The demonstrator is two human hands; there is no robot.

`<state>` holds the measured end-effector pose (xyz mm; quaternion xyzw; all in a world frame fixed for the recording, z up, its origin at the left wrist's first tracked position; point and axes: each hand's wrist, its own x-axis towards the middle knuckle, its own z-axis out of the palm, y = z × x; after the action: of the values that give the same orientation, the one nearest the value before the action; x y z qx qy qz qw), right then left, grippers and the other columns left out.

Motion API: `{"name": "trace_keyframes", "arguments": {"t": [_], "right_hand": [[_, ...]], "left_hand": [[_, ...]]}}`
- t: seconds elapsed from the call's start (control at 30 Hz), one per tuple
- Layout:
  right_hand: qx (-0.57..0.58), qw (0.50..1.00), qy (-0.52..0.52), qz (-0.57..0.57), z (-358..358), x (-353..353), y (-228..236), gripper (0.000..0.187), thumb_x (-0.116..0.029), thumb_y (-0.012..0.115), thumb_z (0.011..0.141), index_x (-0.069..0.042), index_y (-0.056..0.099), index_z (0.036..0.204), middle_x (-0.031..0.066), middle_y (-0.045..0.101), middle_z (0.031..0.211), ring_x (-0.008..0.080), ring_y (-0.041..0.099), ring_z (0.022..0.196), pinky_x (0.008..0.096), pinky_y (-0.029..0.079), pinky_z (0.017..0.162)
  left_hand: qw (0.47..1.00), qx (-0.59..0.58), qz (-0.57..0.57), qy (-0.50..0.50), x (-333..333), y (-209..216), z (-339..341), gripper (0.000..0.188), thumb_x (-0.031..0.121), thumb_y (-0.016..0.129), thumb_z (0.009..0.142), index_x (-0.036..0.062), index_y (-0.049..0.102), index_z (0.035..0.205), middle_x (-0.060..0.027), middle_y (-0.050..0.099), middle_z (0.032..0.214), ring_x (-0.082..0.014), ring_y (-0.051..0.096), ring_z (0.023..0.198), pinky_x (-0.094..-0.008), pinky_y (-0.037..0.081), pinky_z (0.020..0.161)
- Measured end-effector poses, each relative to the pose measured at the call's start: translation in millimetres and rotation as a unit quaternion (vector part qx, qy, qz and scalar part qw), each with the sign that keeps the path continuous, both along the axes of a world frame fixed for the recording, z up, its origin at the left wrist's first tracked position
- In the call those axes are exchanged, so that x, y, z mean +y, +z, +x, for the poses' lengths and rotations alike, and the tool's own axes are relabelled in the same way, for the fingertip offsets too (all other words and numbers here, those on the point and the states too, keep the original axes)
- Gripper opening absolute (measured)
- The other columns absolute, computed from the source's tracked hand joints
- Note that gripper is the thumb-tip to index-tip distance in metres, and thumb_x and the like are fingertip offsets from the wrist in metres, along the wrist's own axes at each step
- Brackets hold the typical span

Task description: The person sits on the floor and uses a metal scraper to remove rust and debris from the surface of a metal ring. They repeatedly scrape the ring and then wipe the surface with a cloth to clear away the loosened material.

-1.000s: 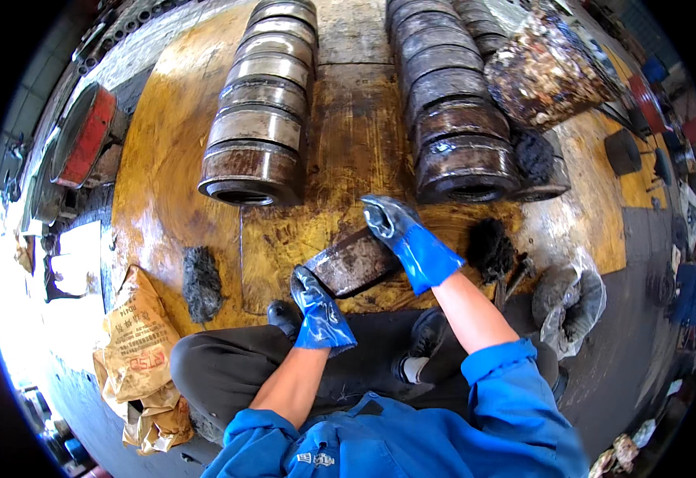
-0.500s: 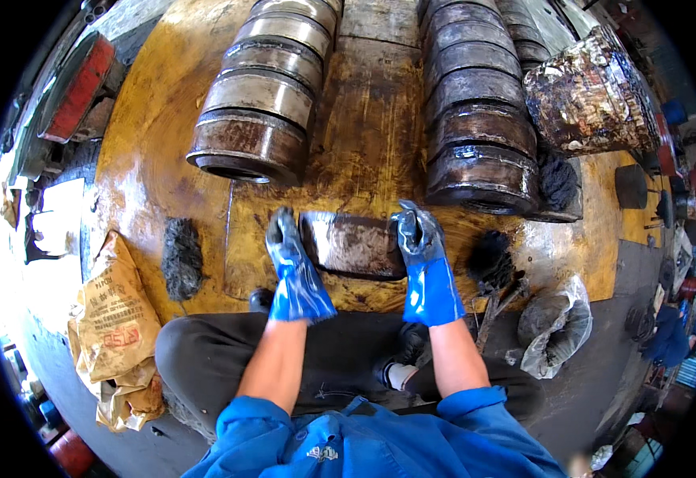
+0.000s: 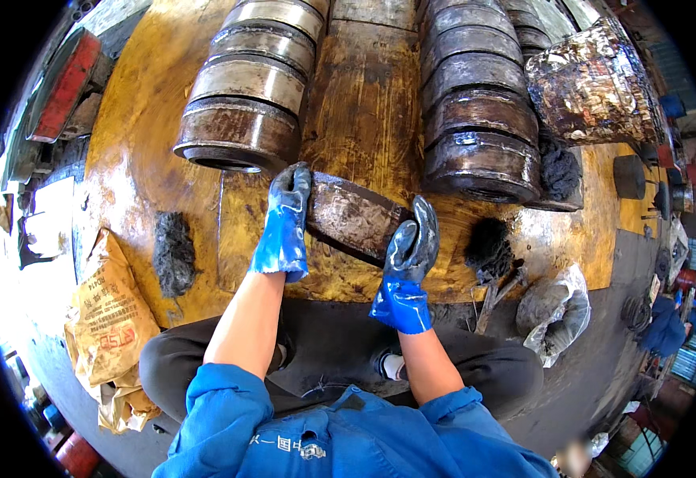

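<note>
A thick, dark-stained metal ring (image 3: 354, 217) stands on its rim between my hands, tilted so that its right end is nearer to me. My left hand (image 3: 286, 209), in a blue rubber glove with a blackened palm, grips the ring's left end. At the right end my right hand (image 3: 410, 248), gloved alike, presses against the ring with its fingers pointing away from me. The ring's far side and the fingertips behind it are hidden.
Rows of similar metal rings lie ahead on the left (image 3: 240, 131) and right (image 3: 482, 163). Dark rag clumps (image 3: 174, 253) (image 3: 489, 250) flank my hands. A brown paper sack (image 3: 109, 307) is at left, a clear plastic bag (image 3: 567, 311) at right, and a grimy drum (image 3: 591, 84) farther back.
The ring has turned, its left end going farther away and its right end nearer. My left hand has moved forward with it, and my right hand has come back toward me.
</note>
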<state>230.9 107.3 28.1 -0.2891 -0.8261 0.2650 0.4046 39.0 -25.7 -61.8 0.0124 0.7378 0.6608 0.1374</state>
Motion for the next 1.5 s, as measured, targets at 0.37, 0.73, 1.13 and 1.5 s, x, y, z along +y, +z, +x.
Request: {"name": "trace_keyframes", "arguments": {"t": [0.37, 0.73, 1.13, 1.5], "right_hand": [[0.040, 0.998, 0.050, -0.027, 19.5, 14.8, -5.1, 0.028, -0.019, 0.056, 0.095, -0.002, 0.065, 0.115, 0.0188, 0.065, 0.117, 0.0339, 0.062, 0.109, 0.0430, 0.047, 0.098], [0.087, 0.574, 0.263, -0.771, 100.9, -128.8, 30.6, 0.045, -0.032, 0.054, 0.100, -0.006, 0.051, 0.137, 0.0037, 0.061, 0.128, 0.0165, 0.059, 0.111, 0.0322, 0.046, 0.097], [0.062, 0.375, 0.356, -0.854, 110.1, -144.3, -36.7, 0.017, -0.029, 0.053, 0.101, -0.014, 0.059, 0.107, 0.0001, 0.062, 0.098, 0.0107, 0.057, 0.088, 0.0282, 0.050, 0.083], [0.048, 0.730, 0.293, -0.615, 111.0, -91.8, -19.9, 0.036, -0.028, 0.058, 0.098, -0.008, 0.059, 0.128, 0.0072, 0.063, 0.121, 0.0152, 0.060, 0.108, 0.0296, 0.052, 0.086]], "left_hand": [[0.991, 0.114, 0.065, -0.030, -14.5, 104.1, 56.8, 0.029, 0.020, 0.057, 0.099, -0.0009, 0.064, 0.118, -0.0075, 0.069, 0.105, -0.0148, 0.064, 0.092, -0.0288, 0.051, 0.085], [0.942, -0.195, 0.270, 0.039, -85.2, 72.4, 184.0, 0.037, 0.036, 0.064, 0.095, 0.0092, 0.061, 0.121, -0.0049, 0.067, 0.109, -0.0135, 0.064, 0.095, -0.0298, 0.051, 0.072], [0.985, -0.105, -0.093, -0.102, -99.6, 22.0, 227.5, 0.043, 0.040, 0.059, 0.096, -0.0024, 0.066, 0.100, -0.0148, 0.070, 0.083, -0.0228, 0.063, 0.071, -0.0387, 0.050, 0.065], [0.975, -0.182, 0.124, -0.020, -81.9, 39.3, 194.0, 0.025, 0.028, 0.057, 0.100, 0.0048, 0.065, 0.103, -0.0011, 0.064, 0.083, -0.0129, 0.056, 0.068, -0.0299, 0.047, 0.063]]}}
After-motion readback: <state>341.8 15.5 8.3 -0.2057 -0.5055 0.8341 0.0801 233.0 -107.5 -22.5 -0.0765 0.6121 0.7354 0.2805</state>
